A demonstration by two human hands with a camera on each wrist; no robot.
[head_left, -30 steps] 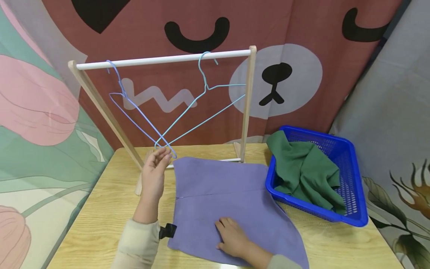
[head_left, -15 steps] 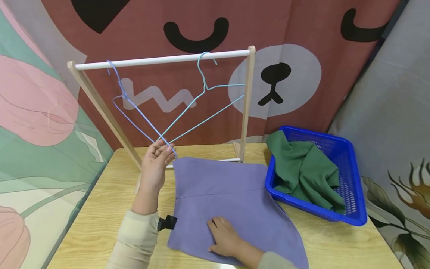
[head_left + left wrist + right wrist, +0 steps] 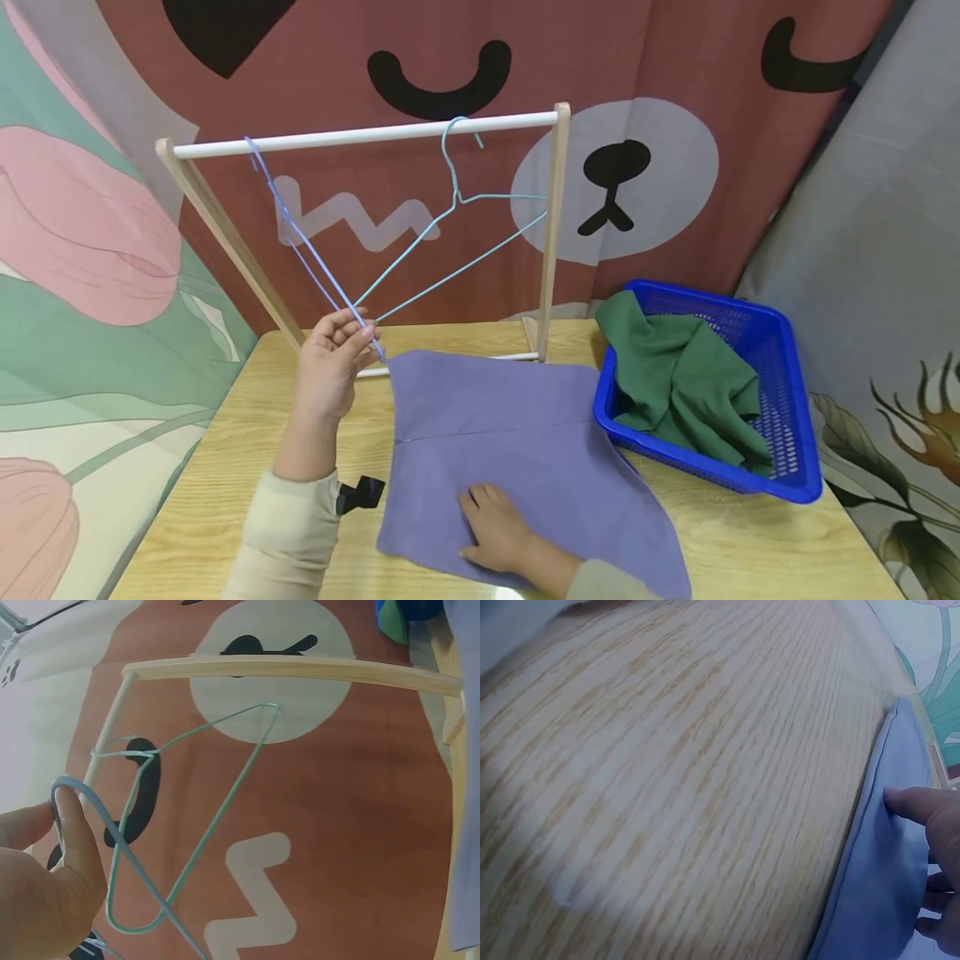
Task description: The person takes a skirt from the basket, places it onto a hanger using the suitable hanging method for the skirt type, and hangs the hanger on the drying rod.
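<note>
Fingers and thumb of my left hand (image 3: 330,367) pinch the lower corner of a blue-purple clothes hanger (image 3: 321,262), whose hook still hangs on the rack's white rail (image 3: 352,136). In the left wrist view the hanger's rounded end (image 3: 67,782) lies between thumb and fingers. A purple cloth garment (image 3: 517,400) lies flat on the table, its kind hard to tell. My right hand (image 3: 498,533) rests on it with fingers extended; the right wrist view shows the thumb (image 3: 911,802) on the cloth near its edge. A light-blue hanger (image 3: 408,257) hangs farther right on the rail.
The rack's wooden posts (image 3: 553,242) stand at the back of the wood-grain table (image 3: 202,500). At right, a blue plastic basket (image 3: 798,417) holds a crumpled green cloth (image 3: 675,375) and touches the garment's edge. Printed curtains (image 3: 480,25) hang behind.
My left hand has taken hold of the blue-purple hanger's corner and drawn it left, turning the hanger more edge-on. My right hand has slid slightly left over the purple cloth.
</note>
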